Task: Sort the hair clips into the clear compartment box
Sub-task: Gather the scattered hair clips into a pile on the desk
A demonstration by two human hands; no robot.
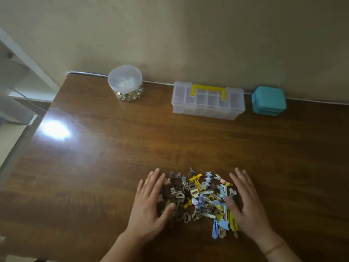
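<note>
A heap of several small hair clips (pixel 200 197), brown, yellow, blue and beige, lies on the wooden table near its front edge. My left hand (pixel 151 203) rests flat against the heap's left side, fingers straight and spread. My right hand (pixel 245 201) lies flat against the heap's right side, fingers straight. Neither hand holds a clip. The clear compartment box (pixel 207 104) with a yellow handle stands closed at the back of the table by the wall, far from both hands.
A clear round jar (pixel 125 83) with gold pieces inside stands at the back left. A teal square box (pixel 269 101) sits right of the clear box. A white cable runs along the wall. The table (pixel 113 148) edge drops off at left.
</note>
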